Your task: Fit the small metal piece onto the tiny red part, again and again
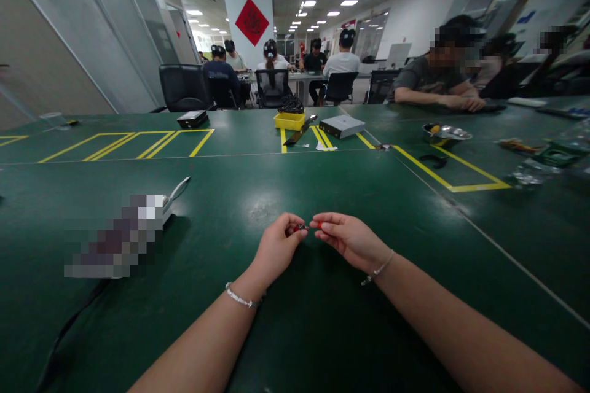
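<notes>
My left hand (278,247) and my right hand (346,237) meet just above the green table (295,331), fingertips almost touching. Each pinches one end of a small red object (299,228) held between them; another red bit shows at the right fingertips. It is too small to name. Both wrists wear thin silver bracelets.
A blurred item with a white cable (177,190) lies to the left. Farther back sit a yellow bin (289,120), a grey box (342,126), a black box (192,118) and a metal bowl (446,132). A person (433,83) sits at the right; others sit behind.
</notes>
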`<state>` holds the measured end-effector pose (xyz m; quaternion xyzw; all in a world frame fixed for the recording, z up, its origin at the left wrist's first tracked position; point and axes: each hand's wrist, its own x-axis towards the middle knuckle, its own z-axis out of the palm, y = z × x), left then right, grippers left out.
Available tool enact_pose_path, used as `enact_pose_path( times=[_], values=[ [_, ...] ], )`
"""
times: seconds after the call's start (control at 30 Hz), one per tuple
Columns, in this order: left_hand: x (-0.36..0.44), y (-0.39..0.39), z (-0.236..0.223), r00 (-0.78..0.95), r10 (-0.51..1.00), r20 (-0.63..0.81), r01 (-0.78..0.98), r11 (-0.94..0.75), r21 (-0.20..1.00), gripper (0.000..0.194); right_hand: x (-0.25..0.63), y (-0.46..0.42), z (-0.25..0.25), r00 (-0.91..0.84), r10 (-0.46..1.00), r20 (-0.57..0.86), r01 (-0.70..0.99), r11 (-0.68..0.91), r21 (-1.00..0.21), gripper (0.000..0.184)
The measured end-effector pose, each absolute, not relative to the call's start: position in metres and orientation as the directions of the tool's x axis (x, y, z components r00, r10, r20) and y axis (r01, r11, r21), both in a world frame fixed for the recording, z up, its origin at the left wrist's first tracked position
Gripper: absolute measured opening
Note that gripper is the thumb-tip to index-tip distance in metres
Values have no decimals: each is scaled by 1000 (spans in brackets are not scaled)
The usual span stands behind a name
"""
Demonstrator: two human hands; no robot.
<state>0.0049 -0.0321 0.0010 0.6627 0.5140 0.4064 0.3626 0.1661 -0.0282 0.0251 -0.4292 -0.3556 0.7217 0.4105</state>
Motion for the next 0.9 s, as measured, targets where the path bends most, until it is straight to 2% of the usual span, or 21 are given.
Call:
enact_pose_path(
  times=[0.13,0.27,0.47,0.73,0.9],
  values=[
    [5,-33,5,178,974,140,400,-202,894,23,162,-25,20,-218,943,-253,-97,-279,-955,16],
    [6,-35,6,219,964,151,384,-227,895,25,158,-24,15,-207,967,-148,33,-145,-989,21],
    [6,-35,6,204,961,185,447,-260,856,21,155,-28,17,-306,948,-84,2,-88,-996,18],
    [8,-34,4,186,971,153,450,-222,865,18,156,-25,8,-210,975,-71,4,-72,-997,18],
    [8,-35,4,202,969,140,465,-221,857,17,154,-24,6,-164,986,-34,140,-11,-990,20]
  ],
)
